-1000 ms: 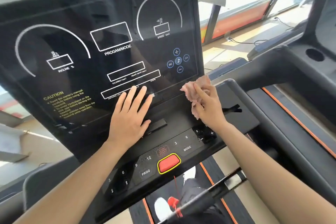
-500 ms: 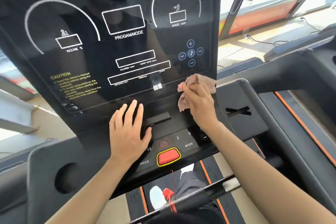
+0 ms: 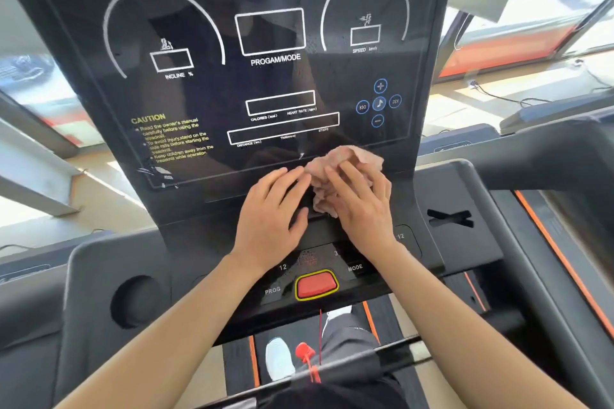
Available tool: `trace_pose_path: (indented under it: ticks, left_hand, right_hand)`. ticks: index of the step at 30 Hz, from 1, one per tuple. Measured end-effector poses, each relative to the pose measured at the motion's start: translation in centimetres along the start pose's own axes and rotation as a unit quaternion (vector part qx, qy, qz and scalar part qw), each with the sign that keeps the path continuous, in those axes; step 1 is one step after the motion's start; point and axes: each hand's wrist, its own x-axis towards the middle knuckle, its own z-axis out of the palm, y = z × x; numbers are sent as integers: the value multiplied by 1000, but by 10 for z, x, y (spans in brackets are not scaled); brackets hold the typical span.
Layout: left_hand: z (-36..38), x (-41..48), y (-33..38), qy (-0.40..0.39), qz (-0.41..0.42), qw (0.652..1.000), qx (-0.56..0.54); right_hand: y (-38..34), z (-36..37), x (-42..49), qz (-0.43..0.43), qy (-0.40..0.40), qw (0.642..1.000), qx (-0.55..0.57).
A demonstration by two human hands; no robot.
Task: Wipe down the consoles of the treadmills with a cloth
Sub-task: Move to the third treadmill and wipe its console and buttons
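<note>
1. The crumpled pinkish-beige cloth [image 3: 345, 161] lies at the lower edge of the glossy black treadmill console [image 3: 265, 83], right of centre
2. The right hand [image 3: 363, 209] presses it, fingers nearly straight; thumb hidden
3. The left hand [image 3: 269, 212] rests flat beside it, fingertips touching the cloth
4. A red stop button [image 3: 316, 285] sits below both wrists

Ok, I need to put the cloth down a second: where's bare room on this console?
The grey right wing is bare around its X-shaped slot, beside the button panel. The left wing is bare above the round cup hole. The centre is crowded: left hand, and right hand pressing the cloth, above the red button.
</note>
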Motion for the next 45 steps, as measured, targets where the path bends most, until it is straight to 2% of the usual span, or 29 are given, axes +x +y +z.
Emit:
trace_pose_path:
  ticks: [4,9,14,21,24,27,30,33,35,37,39,41,43,45]
  left_hand:
    - [11,-2,-3,-25,12,998,63]
    - [8,-25,-9,-14,-26,991,132]
    - [5,-31,-8,-20,-30,994,101]
    - [-20,-70,-32,-10,-146,975,168]
    - [-28,-81,-41,-1,-162,977,142]
    - [-35,-87,-43,36,-154,982,106]
    - [-36,-78,-41,73,-88,990,88]
    - [-28,-54,-39,80,-8,994,75]
    - [-15,-39,-37,35,52,995,79]
    - [-1,-28,-35,-44,96,989,108]
    - [11,-24,-33,-84,100,980,150]
    - [19,-24,-32,-88,95,974,184]
    - [23,-26,-33,-76,90,972,205]
    - [22,-29,-38,-69,82,972,211]
  right_hand:
    - [14,8,-10,-20,-58,998,-24]
    - [19,13,-9,-57,-51,992,-100]
    - [28,19,4,-148,-78,982,-92]
    - [6,28,29,-269,-80,957,-77]
    - [-9,37,33,-291,-104,948,-80]
    - [-28,41,39,-320,-127,934,-92]
    - [-37,32,46,-351,-143,923,-67]
    - [-31,13,46,-305,-118,943,67]
    - [-23,2,38,-258,-68,958,107]
    - [-11,-7,27,-189,-19,978,83]
    - [3,-11,16,-91,-1,996,20]
    - [13,-11,3,-5,-65,997,-43]
    - [16,-8,-8,35,-135,987,-82]
    - [15,-4,-13,60,-155,983,-78]
